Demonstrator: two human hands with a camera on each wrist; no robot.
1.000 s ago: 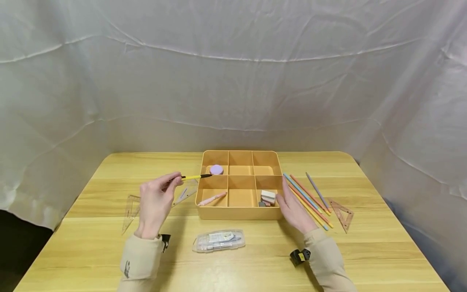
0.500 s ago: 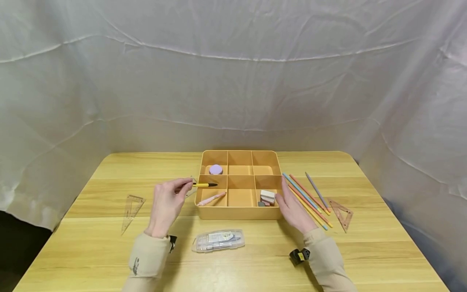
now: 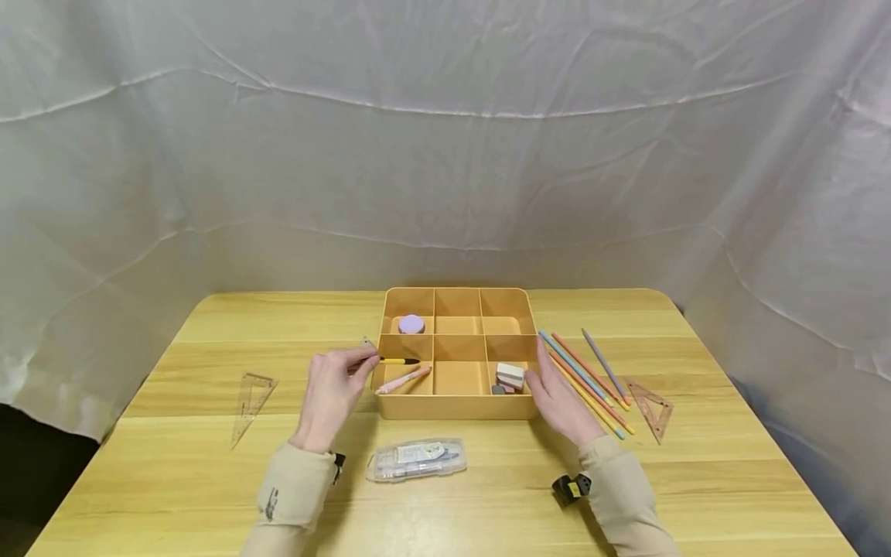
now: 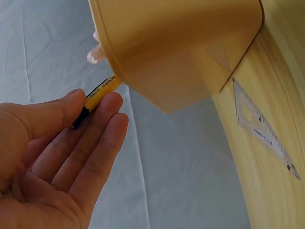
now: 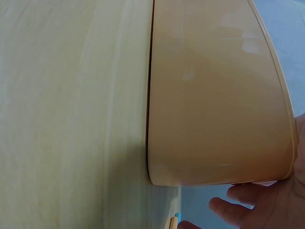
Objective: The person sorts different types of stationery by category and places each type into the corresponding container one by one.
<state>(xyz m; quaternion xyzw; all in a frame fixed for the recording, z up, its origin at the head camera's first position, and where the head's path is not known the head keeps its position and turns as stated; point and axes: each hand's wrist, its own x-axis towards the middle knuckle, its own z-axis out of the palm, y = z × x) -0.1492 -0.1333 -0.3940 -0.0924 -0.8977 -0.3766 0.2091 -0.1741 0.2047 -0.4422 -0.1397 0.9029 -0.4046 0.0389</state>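
Currently the left hand (image 3: 339,398) pinches a yellow pen (image 3: 397,361) between thumb and fingers; its dark tip sits over the near-left compartment of an orange six-part box (image 3: 455,407), above a pink pen (image 3: 404,380) that lies slantwise there, one end up at the near-left rim; well apart from the left, the right hand (image 3: 565,402) rests against the box's right side, fingers straight along the outer wall, thumb at the rim; a lilac round item (image 3: 411,324) occupies the far-left compartment, erasers (image 3: 510,376) the near-right one; pencils (image 3: 575,365) and an orange set square (image 3: 643,408) lie right of the box, clear set squares (image 4: 259,129) left of it; a clear pencil case (image 3: 418,459) lies on the near side of the wooden table (image 3: 487,510).
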